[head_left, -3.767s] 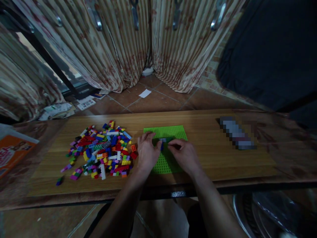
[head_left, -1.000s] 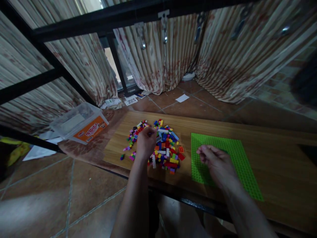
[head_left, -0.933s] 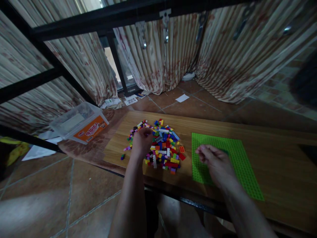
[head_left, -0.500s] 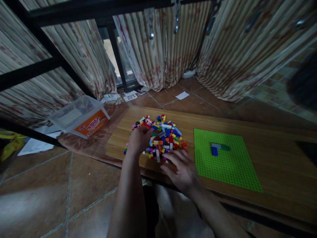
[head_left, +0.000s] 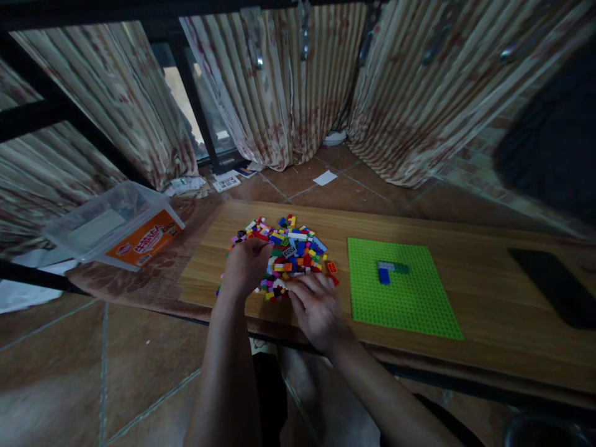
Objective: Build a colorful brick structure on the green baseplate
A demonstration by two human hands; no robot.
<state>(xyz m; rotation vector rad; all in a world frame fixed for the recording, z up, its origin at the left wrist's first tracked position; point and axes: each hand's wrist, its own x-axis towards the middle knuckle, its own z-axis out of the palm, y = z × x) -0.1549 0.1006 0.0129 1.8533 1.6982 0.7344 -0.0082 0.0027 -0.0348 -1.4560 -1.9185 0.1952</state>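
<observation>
A heap of small coloured bricks [head_left: 293,248] lies on the wooden table top [head_left: 484,304]. My left hand [head_left: 246,268] rests on the heap's left side with its fingers curled down among the bricks; what they hold is hidden. My right hand [head_left: 317,305] lies at the heap's near edge, fingers stretched flat and touching the nearest bricks. To the right lies a green baseplate [head_left: 410,304]. A blue brick [head_left: 383,277] sits on it beside a grey and dark green strip [head_left: 393,267].
A clear plastic box with an orange label [head_left: 116,226] stands on the patterned cloth at the left. A flat dark object [head_left: 554,287] lies at the table's right end. Curtains hang behind, and papers [head_left: 205,184] lie on the tiled floor.
My right hand has left the green baseplate and moved left to the brick heap, uncovering the bricks on the plate. My left hand stays on the heap. The view has shifted left.
</observation>
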